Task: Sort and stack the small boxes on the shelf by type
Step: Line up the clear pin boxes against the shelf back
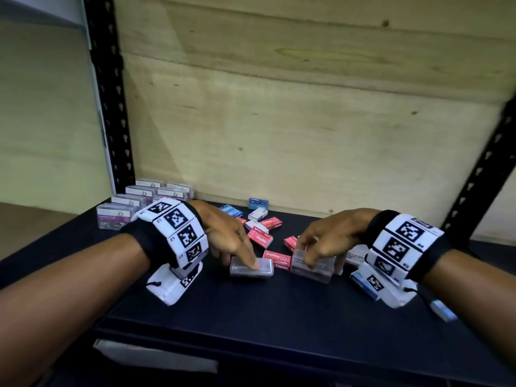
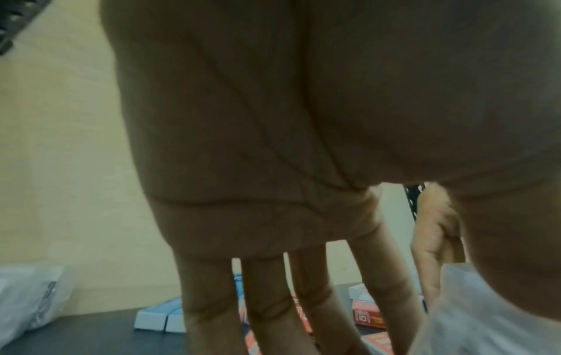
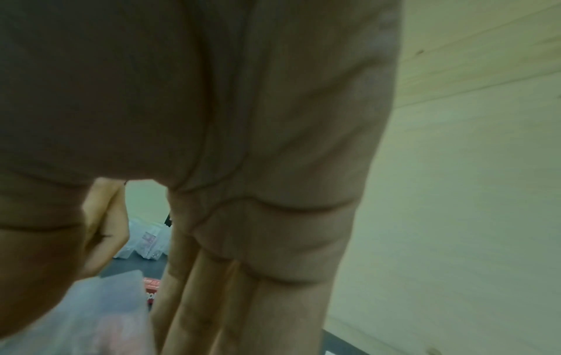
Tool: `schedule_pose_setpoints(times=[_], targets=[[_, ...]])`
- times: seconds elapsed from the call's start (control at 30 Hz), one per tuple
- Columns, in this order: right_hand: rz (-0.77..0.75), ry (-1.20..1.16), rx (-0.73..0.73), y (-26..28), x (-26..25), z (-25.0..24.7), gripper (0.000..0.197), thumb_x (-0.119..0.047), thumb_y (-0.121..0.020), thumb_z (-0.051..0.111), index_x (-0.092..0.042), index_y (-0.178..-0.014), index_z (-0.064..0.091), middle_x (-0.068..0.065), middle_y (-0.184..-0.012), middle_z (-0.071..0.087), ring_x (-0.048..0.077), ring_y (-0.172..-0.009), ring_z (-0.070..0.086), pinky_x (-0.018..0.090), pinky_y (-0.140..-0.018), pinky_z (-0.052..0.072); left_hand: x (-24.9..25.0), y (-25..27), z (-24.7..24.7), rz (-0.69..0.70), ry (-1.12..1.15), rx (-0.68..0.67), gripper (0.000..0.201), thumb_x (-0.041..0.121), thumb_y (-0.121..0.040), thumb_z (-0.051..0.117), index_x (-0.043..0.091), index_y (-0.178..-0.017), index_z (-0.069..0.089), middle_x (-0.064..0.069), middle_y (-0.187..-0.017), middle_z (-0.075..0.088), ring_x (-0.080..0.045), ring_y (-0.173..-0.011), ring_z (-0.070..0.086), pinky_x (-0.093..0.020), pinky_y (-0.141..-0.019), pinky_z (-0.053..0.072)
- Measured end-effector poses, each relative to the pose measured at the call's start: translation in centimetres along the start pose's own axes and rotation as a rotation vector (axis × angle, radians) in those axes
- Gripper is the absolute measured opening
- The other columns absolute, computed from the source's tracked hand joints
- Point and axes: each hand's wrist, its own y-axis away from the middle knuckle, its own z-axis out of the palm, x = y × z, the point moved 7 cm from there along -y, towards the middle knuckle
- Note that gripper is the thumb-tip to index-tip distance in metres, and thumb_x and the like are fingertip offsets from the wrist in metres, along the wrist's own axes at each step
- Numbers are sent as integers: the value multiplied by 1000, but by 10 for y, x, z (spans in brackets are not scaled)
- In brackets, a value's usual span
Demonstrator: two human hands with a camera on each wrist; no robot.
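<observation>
On the black shelf my left hand pinches a clear plastic box lying flat, thumb on its near top edge. Its fingers hang down behind the box in the left wrist view. My right hand grips a second clear box just to the right, and that box shows blurred under the thumb in the right wrist view. Red staples boxes lie scattered between and behind the hands. Small blue boxes sit further back.
Several clear boxes with purple labels stand stacked in rows at the back left corner. A blue and white box lies under my right wrist. Black uprights and a wooden back panel close the shelf.
</observation>
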Motion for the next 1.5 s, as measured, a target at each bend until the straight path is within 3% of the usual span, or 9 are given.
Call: schedule_pose_setpoints(times=[0.07,0.17,0.27,0.43,0.67,0.87,1.03,1.33,1.5], targets=[[14,-40,8,0,2,1,11,-12,-90,58,-18,-87,67,-4,-93,58,18,-88,60,44,-83,60,-1,-2,-1,0,56,11,35,47,-94,57,32,-125,65,7,-116,66,-16,-108,64,-30,-94,51],[35,-78,16,0,5,2,11,-11,-92,54,-13,-89,65,-7,-94,52,24,-98,58,45,-84,60,-4,-4,-5,6,98,44,30,43,-97,54,32,-122,65,6,-107,68,-16,-97,68,-32,-91,50],[37,-69,36,0,7,0,9,-10,-94,53,-11,-93,62,-7,-88,48,16,-82,57,40,-83,61,-5,-6,-7,4,114,66,29,42,-98,52,29,-120,66,-2,-111,71,-15,-89,68,-34,-92,50],[50,-13,4,-6,14,1,29,-11,-90,66,-7,-118,58,13,-111,70,30,-98,72,36,-86,60,-3,-9,-10,35,44,82,32,47,-89,65,29,-115,66,1,-112,70,-15,-95,68,-35,-95,50],[22,35,-12,-7,-3,-6,22,-17,-88,71,-13,-109,64,10,-107,75,24,-87,74,24,-72,58,-14,-2,-19,42,-40,95,29,33,-83,76,26,-109,68,3,-110,71,-20,-105,66,-41,-101,48],[-71,94,-18,-18,-52,-19,31,-17,-84,75,-5,-112,66,7,-91,73,17,-68,70,23,-64,57,-69,34,-37,-96,-27,131,33,29,-80,78,27,-111,69,6,-106,71,-19,-104,66,-38,-98,49],[-236,149,65,-39,-110,-28,27,-25,-86,74,-16,-108,63,6,-102,76,19,-79,72,27,-74,54,-129,66,-45,-231,-17,174,26,28,-78,81,34,-99,68,6,-105,71,-18,-100,68,-35,-92,51],[-433,237,103,-80,-200,-13,32,-35,-91,68,-19,-117,57,5,-107,72,19,-73,66,26,-64,52,-207,98,-47,-433,28,225,33,18,-77,82,28,-102,64,0,-112,68,-14,-81,70,-30,-83,55],[-460,273,137,-94,-228,-10,35,-36,-93,66,-16,-120,56,5,-108,71,18,-72,67,32,-76,57,-227,99,-47,-474,46,222,31,12,-78,80,26,-101,64,-2,-106,71,-21,-89,71,-36,-86,55]])
